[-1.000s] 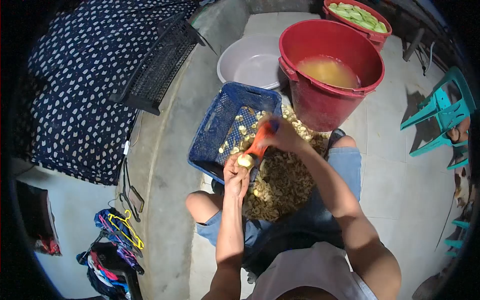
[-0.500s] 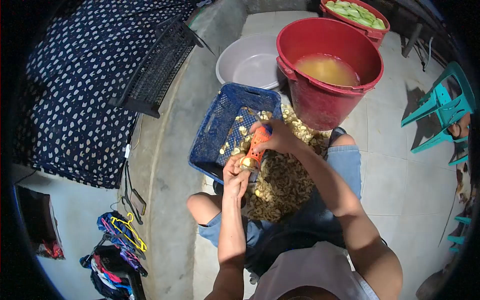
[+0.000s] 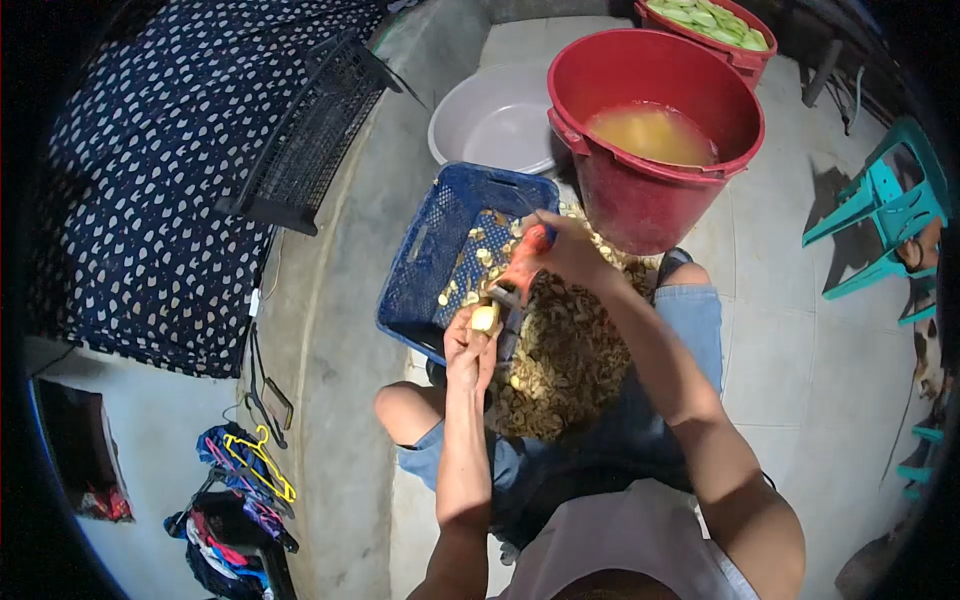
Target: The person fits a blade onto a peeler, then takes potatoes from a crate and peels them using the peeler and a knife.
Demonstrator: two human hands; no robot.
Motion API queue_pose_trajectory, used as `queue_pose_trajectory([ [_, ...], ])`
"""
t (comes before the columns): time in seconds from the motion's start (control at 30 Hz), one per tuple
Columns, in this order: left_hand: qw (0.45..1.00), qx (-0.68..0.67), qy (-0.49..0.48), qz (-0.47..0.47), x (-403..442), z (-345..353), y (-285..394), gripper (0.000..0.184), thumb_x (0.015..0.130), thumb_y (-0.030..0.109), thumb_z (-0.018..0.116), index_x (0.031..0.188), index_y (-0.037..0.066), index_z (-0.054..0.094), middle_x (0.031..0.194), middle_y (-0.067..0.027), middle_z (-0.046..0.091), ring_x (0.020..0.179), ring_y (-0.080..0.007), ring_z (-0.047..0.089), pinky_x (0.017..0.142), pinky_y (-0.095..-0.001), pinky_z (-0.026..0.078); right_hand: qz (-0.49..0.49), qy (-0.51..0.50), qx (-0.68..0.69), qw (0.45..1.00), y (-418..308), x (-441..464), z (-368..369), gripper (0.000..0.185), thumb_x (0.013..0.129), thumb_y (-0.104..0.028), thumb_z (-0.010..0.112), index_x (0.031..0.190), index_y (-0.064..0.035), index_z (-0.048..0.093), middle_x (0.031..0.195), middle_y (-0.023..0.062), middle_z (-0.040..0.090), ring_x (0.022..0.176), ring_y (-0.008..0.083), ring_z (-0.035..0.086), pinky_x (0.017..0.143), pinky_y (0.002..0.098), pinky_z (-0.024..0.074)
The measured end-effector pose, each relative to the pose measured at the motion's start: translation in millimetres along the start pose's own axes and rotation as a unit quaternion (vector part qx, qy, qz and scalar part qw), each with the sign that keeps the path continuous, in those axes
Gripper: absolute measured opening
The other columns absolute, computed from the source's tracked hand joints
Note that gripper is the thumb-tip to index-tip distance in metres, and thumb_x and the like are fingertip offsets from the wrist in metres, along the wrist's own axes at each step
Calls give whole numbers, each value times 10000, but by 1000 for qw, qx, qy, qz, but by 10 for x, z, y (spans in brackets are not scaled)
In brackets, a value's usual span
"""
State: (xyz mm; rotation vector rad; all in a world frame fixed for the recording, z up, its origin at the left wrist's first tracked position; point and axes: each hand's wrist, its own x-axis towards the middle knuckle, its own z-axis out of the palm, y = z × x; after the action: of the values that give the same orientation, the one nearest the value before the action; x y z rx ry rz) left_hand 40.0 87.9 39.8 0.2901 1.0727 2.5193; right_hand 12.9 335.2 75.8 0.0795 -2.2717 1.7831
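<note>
**Orange tool [image 3: 517, 270] drawn back to the edge of the pale yellow piece [image 3: 485, 320]**

Since half a second earlier, the tool had been tipped and pulled slightly away, so that its dotted face was no longer turned to the camera and more of the piece was left uncovered. The piece was held up by the near end of the blue crate [image 3: 412, 262]. Its lower part was gripped by the fingers of the left hand [image 3: 469, 350], which were curled close about it. The tool was grasped in the right hand [image 3: 570, 252], with the fingers wrapped round its upper end; its metal end was brought right beside the piece, though whether the two touched could not be told.

The step in hand was judged to be the peeling of the piece. For another stroke, the piece would need to be kept steady and the metal end laid flat along it, clear of the left fingertips.

Below the hands, a heap of brownish scraps [image 3: 570, 365] was spread between the legs [image 3: 692, 330]. Pale rounds [image 3: 484, 257] were scattered inside the crate. Farther out, a red bucket [image 3: 640, 215] of cloudy liquid [image 3: 655, 137] was set beside a grey basin [image 3: 500, 115].
</note>
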Motion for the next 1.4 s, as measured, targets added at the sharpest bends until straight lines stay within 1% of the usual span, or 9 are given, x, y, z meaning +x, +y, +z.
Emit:
queue_pose_trajectory([
  [0.27, 999, 13, 46, 1, -3, 35, -20, 662, 738, 296, 802, 1214, -31, 478, 1144, -117, 591, 1066, -255, 589, 987, -377, 461, -42, 29, 14, 999, 62, -9, 84, 422, 622, -227, 855, 912, -65, 594, 791, 28, 644, 769, 112, 588, 738, 309, 488],
  [0.3, 998, -68, -9, -1, 6, 8, 19, 467, 784, 89, 751, 1176, -18, 520, 1158, -101, 595, 1061, -231, 600, 969, -380, 472, 18, 15, 99, 995, 225, 36, 74, 436, 598, -203, 866, 906, -56, 594, 881, 26, 628, 852, 133, 582, 816, 311, 458],
  [0.47, 999, -26, -36, -3, 16, 150, 84, 499, 763, 59, 752, 1189, -24, 506, 1111, -106, 615, 1027, -231, 615, 924, -356, 494, -56, -67, 84, 993, -163, -96, 180, 433, 600, -163, 854, 936, -49, 606, 872, 26, 632, 832, 120, 580, 789, 286, 463],
  [0.8, 998, 41, -45, 10, -8, 109, 147, 470, 697, -38, 725, 1132, -30, 550, 1042, -113, 644, 998, -219, 624, 894, -330, 503, 105, -43, 166, 980, 150, 54, -85, 451, 612, -203, 849, 976, -57, 627, 902, 42, 655, 904, 131, 608, 831, 321, 468],
  [0.87, 998, 60, -23, -15, -42, 80, 129, 464, 700, -41, 720, 1130, -28, 547, 1046, -110, 640, 997, -227, 626, 916, -347, 491, -61, -68, 41, 995, -158, -112, 105, 420, 631, -170, 850, 967, -65, 620, 892, 39, 654, 860, 133, 608, 798, 305, 483],
  [1.07, 999, 17, -27, 11, 15, 88, 127, 438, 716, -30, 722, 1113, -24, 536, 1062, -100, 621, 1028, -222, 600, 950, -365, 455, 33, -16, 83, 996, -27, 5, -32, 441, 620, -201, 871, 943, -57, 608, 886, 28, 638, 878, 119, 571, 832, 298, 463],
  [1.2, 999, 40, -9, -2, 5, 96, 71, 575, 697, 79, 812, 1177, 14, 503, 1053, -80, 622, 1004, -217, 619, 933, -351, 478, -115, -46, 61, 990, -107, -87, 162, 379, 605, -104, 848, 864, -60, 575, 796, 22, 629, 761, 109, 578, 695, 291, 495],
  [1.33, 1000, -4, 11, -10, -12, 228, 136, 547, 721, 82, 797, 1178, 48, 498, 1068, -84, 615, 1006, -220, 615, 909, -348, 491, 24, 22, 113, 993, 69, 19, 50, 465, 582, -222, 882, 922, -48, 617, 834, 46, 653, 809, 120, 590, 772, 311, 484],
  [1.4, 1000, 22, -14, -5, -22, 186, 95, 558, 718, 109, 811, 1171, 48, 490, 1064, -87, 614, 1003, -216, 615, 910, -337, 490, -124, -33, 26, 991, -200, -124, 158, 370, 656, -142, 854, 899, -58, 588, 874, 21, 644, 810, 102, 580, 713, 275, 498],
])
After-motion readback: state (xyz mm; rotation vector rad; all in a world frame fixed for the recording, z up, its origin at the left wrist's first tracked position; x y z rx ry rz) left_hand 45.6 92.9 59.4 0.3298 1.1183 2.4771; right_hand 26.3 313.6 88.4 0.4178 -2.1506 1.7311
